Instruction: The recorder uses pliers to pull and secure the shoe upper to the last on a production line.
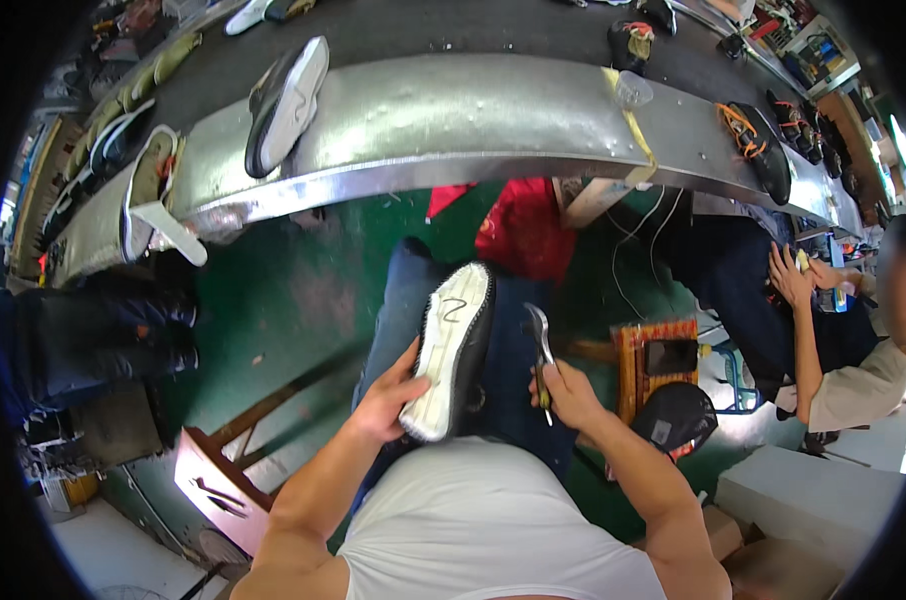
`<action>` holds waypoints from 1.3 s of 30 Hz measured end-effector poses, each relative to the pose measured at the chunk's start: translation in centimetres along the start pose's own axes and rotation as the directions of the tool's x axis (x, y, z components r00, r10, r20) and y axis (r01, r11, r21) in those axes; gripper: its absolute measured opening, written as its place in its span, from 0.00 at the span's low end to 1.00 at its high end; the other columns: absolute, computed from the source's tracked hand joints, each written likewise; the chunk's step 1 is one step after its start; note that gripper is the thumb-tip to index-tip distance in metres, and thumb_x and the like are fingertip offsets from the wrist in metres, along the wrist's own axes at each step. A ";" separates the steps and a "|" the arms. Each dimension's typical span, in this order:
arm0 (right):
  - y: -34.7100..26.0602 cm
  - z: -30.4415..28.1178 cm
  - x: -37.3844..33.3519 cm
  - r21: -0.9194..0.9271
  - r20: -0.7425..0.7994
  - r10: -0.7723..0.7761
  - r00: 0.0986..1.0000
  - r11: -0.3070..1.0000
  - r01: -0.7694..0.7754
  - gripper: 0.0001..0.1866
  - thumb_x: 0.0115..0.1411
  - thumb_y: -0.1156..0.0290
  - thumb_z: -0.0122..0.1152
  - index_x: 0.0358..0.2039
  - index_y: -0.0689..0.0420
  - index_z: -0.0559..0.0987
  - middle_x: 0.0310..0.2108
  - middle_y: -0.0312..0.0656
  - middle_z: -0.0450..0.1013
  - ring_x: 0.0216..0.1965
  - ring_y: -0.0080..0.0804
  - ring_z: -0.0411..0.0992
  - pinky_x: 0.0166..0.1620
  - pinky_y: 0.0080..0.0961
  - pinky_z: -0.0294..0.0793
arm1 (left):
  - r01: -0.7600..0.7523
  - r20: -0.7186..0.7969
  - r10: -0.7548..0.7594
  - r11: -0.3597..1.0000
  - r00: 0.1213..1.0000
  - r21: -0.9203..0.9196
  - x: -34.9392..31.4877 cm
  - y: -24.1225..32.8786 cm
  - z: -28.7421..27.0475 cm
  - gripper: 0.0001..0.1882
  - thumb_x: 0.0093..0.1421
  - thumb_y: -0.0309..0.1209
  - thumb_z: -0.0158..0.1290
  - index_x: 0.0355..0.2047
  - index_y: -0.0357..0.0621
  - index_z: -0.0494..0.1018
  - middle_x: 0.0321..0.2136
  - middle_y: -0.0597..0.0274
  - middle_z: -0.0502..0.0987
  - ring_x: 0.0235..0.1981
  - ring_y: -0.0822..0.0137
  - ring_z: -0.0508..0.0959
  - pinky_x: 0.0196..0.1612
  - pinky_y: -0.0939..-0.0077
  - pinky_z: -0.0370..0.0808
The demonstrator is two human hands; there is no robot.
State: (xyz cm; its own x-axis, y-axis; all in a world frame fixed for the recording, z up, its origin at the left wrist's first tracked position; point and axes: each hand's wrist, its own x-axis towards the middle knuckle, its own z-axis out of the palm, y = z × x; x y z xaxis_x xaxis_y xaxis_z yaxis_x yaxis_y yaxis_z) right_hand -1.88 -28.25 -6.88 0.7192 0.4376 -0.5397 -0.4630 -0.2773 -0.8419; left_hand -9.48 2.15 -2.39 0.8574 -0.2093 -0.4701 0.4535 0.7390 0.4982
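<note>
In front of my lap, my left hand [391, 398] is closed round the heel half of a black shoe without an outsole [449, 325]. Its pale underside faces up, with stitching along the edge and a dark handwritten mark near the toe. My right hand [570, 397], just right of the shoe and apart from it, grips a metal hand tool [538, 330]. The tool has a curved, hooked head pointing away from me and a slim handle; its exact kind is unclear.
A metal-edged workbench [453, 110] runs across the far side, carrying a white-soled shoe [291, 108], a black shoe with orange laces [758, 145] and a clear cup [633, 90]. Pliers [220, 497] lie on a stool at lower left. Another person [853, 380] sits at right, beside a black cap [678, 415].
</note>
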 end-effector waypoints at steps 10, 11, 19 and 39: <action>-1.0 -1.1 2.4 0.144 0.112 0.134 0.985 0.978 -0.150 0.22 0.73 0.55 0.42 0.45 0.65 0.73 0.33 0.44 0.76 0.29 0.29 0.76 0.35 0.26 0.77 | -0.402 0.192 0.496 0.360 0.847 0.842 21.0 29.7 16.9 0.38 0.60 0.23 0.54 0.69 0.36 0.53 0.48 0.47 0.77 0.40 0.65 0.81 0.40 0.71 0.78; -1.9 -1.2 2.6 0.136 0.134 0.119 0.984 0.981 -0.137 0.22 0.73 0.55 0.42 0.45 0.65 0.73 0.33 0.44 0.76 0.29 0.29 0.76 0.35 0.26 0.77 | -0.411 0.276 0.585 0.107 0.763 0.906 25.6 31.8 17.1 0.40 0.58 0.26 0.57 0.69 0.40 0.54 0.46 0.49 0.79 0.42 0.60 0.81 0.45 0.67 0.77; -1.8 -2.6 3.6 0.221 0.154 0.283 0.947 0.924 -0.312 0.25 0.73 0.52 0.39 0.47 0.64 0.72 0.33 0.42 0.77 0.29 0.28 0.78 0.25 0.18 0.68 | -0.032 0.336 0.126 -0.904 0.933 0.427 37.4 36.2 16.5 0.20 0.65 0.42 0.44 0.48 0.44 0.75 0.53 0.54 0.75 0.57 0.51 0.72 0.63 0.50 0.62; -7.0 2.4 -1.6 -0.050 0.052 -0.114 0.992 0.992 0.117 0.13 0.66 0.66 0.55 0.47 0.59 0.74 0.26 0.39 0.71 0.26 0.25 0.69 0.34 0.26 0.72 | -0.481 0.119 0.527 0.629 0.841 0.610 5.1 6.9 2.5 0.33 0.60 0.29 0.59 0.65 0.41 0.61 0.55 0.60 0.71 0.54 0.71 0.71 0.58 0.73 0.66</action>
State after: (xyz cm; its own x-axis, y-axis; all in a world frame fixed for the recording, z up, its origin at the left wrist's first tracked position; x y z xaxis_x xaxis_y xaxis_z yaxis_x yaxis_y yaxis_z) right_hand -1.00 -24.96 -0.10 0.7393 0.5103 -0.4393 -0.3493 -0.2671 -0.8981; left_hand -1.36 4.57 0.39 0.9895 0.1374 -0.0457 0.0212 0.1750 0.9843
